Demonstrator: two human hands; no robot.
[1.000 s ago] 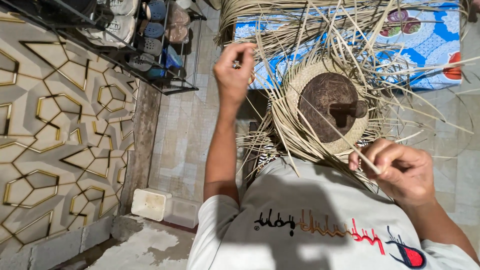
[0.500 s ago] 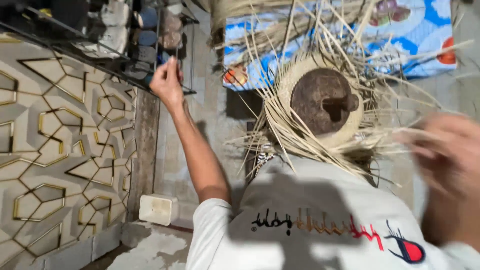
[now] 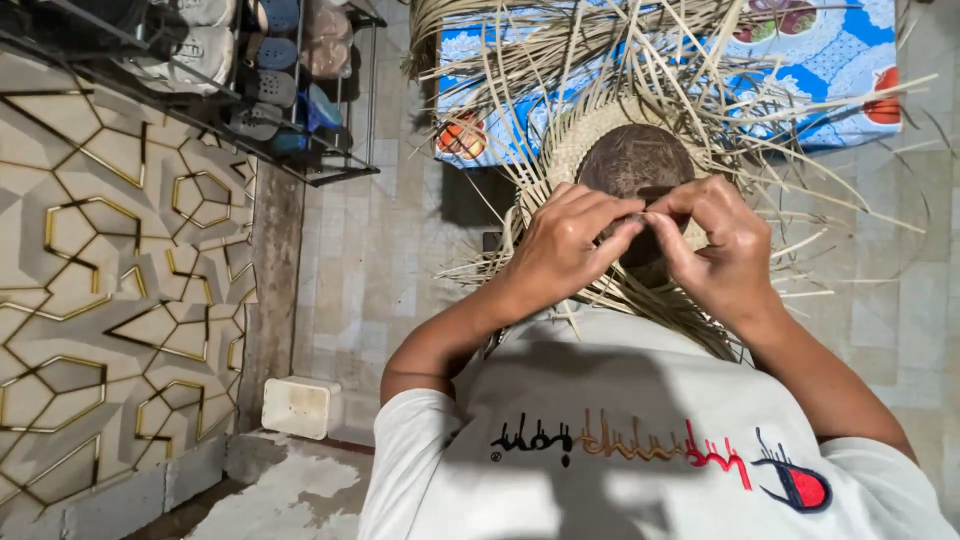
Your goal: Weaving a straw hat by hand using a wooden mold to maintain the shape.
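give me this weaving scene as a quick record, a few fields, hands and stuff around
left hand: fingertips pinched at the front of the round woven piece
right hand: fingertips meeting the left's, pinching there too
woven piece: pale straw disc around a dark round block, loose strips fanning outward
behind: blue patterned cloth
left side: dark metal rack with shoes, patterned wall
floor: small white box on pale tiles

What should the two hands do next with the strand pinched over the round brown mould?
Probably tuck the pinched strand into the pale woven straw disc. Both the left hand and right hand meet fingertip to fingertip over the round brown mould, with loose straw strips fanning outward unwoven.
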